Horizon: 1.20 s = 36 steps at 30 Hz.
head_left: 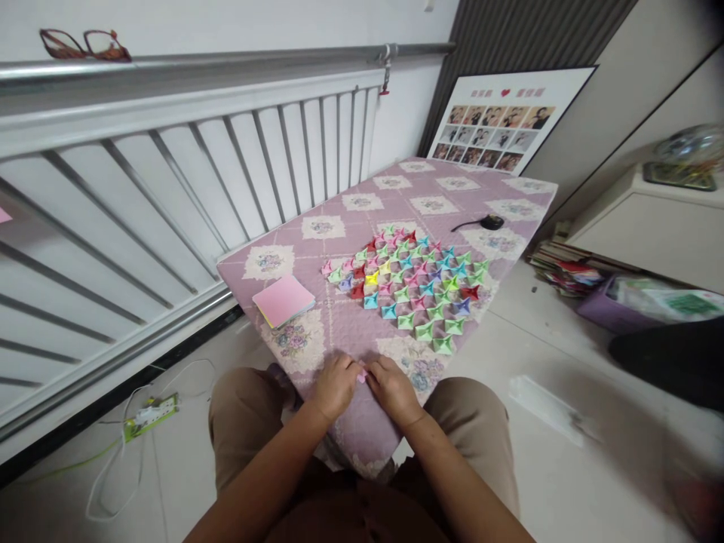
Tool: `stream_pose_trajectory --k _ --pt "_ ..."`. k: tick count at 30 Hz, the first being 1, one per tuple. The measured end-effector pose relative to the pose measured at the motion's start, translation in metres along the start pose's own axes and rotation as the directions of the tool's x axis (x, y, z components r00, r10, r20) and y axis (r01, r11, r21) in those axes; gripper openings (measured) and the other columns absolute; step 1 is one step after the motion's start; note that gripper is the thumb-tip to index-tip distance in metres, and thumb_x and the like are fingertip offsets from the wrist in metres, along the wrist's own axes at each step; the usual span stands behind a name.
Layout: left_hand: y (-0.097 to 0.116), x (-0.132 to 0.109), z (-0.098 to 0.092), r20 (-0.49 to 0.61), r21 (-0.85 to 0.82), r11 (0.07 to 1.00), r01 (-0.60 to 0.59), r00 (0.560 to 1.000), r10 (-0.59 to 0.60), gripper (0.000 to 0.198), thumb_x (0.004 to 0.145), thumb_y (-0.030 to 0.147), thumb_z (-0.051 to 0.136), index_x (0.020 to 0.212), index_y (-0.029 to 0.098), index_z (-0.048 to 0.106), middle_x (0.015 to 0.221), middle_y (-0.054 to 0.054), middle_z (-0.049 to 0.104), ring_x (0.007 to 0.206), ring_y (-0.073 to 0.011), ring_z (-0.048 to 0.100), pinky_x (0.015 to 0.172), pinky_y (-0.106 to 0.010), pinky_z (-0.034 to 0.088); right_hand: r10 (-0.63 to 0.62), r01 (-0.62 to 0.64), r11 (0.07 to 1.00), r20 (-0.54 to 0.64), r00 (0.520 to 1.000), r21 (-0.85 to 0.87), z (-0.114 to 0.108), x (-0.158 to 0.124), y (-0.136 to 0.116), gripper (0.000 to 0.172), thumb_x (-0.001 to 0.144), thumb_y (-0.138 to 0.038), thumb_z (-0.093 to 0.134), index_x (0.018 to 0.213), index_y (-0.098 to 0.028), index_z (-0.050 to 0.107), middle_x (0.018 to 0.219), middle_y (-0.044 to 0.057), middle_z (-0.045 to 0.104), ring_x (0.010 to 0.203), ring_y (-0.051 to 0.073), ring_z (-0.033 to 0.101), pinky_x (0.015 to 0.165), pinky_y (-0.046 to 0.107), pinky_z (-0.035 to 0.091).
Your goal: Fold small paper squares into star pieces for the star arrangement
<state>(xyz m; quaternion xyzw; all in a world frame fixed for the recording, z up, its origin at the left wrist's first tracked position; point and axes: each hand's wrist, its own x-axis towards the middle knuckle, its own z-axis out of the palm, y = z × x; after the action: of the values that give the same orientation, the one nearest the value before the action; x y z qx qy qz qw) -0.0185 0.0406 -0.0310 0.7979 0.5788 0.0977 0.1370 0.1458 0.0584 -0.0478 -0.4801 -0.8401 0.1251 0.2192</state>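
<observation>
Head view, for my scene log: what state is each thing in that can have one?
Left hand, pinching the pink paper.
Right hand, pinching it too.
Pink paper, held between both hands, folds unclear.
Paper figures, folded, set out in rows.
Paper stack, flat, pink on top.
Eyeglasses, resting on the pipe.
Photo board, propped upright.
Valve, open or shut unclear.
Power strip, on or off unclear.
</observation>
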Motion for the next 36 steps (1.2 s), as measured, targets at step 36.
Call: stream_pose_trajectory --k 36 --pt "0.003 -0.028 -0.004 0.076 0.098 0.988 -0.121 0.991 0.113 0.043 0.092 0.018 0.04 0.134 0.025 0.042 0.129 -0.009 0.05 0.116 -0.0272 0.043 0.095 -0.04 0.033 -0.069 0.091 0.985 0.147 0.987 -0.147 -0.008 -0.041 -0.011 0.044 0.087 -0.012 0.048 0.129 -0.023 0.053 0.135 0.011 0.052 0.123 0.027 0.044 0.098 0.045 0.035"
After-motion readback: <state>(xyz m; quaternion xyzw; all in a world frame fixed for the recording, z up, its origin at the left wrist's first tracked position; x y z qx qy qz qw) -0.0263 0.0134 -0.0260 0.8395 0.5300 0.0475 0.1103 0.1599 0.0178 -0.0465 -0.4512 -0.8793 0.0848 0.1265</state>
